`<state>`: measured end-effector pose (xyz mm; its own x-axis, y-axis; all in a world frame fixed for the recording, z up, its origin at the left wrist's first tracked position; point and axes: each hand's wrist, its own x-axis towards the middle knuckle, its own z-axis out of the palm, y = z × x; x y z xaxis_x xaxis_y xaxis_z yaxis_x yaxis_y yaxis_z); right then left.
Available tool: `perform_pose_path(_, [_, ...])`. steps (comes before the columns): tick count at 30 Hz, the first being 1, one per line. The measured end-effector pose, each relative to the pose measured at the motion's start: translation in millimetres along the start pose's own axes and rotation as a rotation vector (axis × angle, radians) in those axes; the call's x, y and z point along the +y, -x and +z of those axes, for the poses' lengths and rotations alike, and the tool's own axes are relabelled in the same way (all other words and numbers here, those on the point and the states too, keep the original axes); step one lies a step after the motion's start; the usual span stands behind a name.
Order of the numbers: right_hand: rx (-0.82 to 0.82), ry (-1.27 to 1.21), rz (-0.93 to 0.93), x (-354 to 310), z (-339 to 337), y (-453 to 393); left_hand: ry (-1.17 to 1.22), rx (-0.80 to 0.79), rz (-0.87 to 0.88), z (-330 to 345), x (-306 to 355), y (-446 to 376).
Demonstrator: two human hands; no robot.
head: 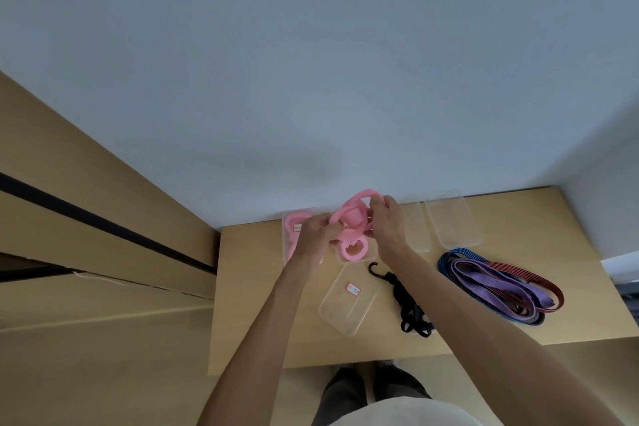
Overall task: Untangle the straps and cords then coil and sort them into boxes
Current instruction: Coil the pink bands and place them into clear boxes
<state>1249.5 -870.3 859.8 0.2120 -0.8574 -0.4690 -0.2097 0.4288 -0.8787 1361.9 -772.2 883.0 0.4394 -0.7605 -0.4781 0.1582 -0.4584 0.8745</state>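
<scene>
Both hands hold a tangle of pink straps point(353, 218) raised above the far left of the wooden table point(249, 304). My left hand point(314, 233) grips its lower left part; my right hand point(389, 218) pinches a loop at its upper right. A pink ring end point(351, 250) hangs below the tangle. More pink strap lies in a clear box point(288, 218) behind my left hand. A black hooked cord point(406, 301) lies mid-table. A bundle of purple, blue and red straps point(498, 284) lies at the right.
A clear lid with a red label point(347, 301) lies at the front centre. Two clear boxes point(453, 221) stand at the back right against the white wall. A wooden cabinet stands at the left. My legs show below the table's front edge.
</scene>
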Motion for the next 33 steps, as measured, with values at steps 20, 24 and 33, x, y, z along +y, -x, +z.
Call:
perform_pose_path(20, [-0.004,-0.184,0.126,0,-19,0,0.674,0.115,-0.235,-13,3,-7])
perform_pose_path(24, [0.004,-0.147,0.089,-6,-15,2,0.047,0.048,-0.262,-13,-12,-9])
perform_pose_path(33, [-0.111,0.162,-0.127,-11,-3,-5,-0.147,-0.031,0.056,4,-23,-15])
